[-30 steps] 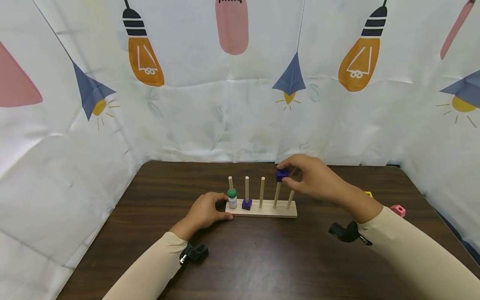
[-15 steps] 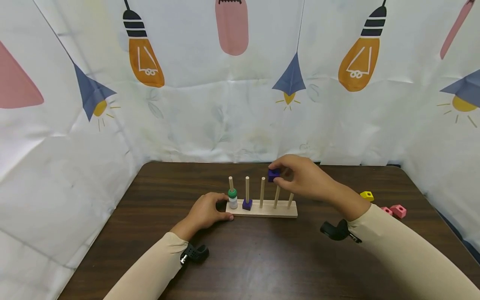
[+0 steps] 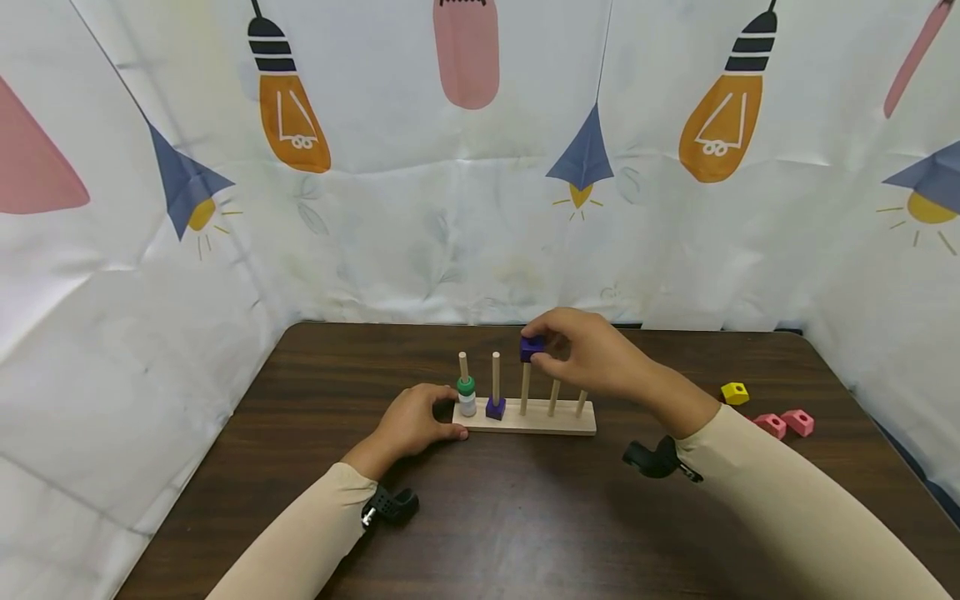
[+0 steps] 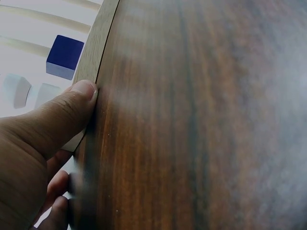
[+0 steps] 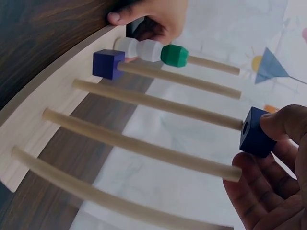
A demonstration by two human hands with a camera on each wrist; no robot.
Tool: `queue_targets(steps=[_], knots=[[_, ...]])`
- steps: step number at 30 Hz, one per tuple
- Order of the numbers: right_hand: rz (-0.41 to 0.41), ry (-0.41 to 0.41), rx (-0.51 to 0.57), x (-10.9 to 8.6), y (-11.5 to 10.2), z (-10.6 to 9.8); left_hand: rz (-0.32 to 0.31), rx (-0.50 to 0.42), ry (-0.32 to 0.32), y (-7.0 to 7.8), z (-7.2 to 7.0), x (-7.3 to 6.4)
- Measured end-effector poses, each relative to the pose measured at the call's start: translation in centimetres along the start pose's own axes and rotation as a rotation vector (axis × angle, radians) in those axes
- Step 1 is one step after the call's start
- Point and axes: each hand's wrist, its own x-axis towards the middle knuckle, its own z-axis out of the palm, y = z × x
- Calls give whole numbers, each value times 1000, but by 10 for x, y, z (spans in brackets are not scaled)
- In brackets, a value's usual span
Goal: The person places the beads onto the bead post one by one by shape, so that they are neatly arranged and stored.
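A wooden peg board (image 3: pixel 555 423) with several upright pegs lies on the dark table. My left hand (image 3: pixel 412 421) grips its left end, thumb along the front edge. The first peg carries a green bead (image 3: pixel 466 386) above white beads (image 5: pixel 148 50); low on the second sits a purple cube (image 3: pixel 495 408). My right hand (image 3: pixel 592 350) pinches another purple cube (image 5: pixel 256 134) between thumb and fingers, over the third peg (image 5: pixel 158 105). In the right wrist view the peg's tip meets the cube's hole; whether it has entered I cannot tell.
To the right on the table (image 3: pixel 517 533) lie a yellow block (image 3: pixel 735 393) and two pink blocks, one nearer (image 3: pixel 770 425) and one farther right (image 3: pixel 797 422). A printed white cloth (image 3: pixel 450 242) hangs behind the table's far edge.
My right hand has moved left with the purple cube, from above the fourth peg to the top of the third. My left hand stays on the board's end.
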Motion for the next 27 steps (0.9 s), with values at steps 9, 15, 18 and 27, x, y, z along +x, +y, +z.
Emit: queue_targets(steps=[9,15,18,27], knots=[[7,6,35,8,-10,9,0,0,-3,1,-1,1],[21,9,49,14,-15,14,-10,0,-8,1,-1,1],[14,8,56,16,-17,16,-7,-2,-10,1,-1,0],[45,1,82,20,-17,26,-14,-4,-14,0,-1,0]])
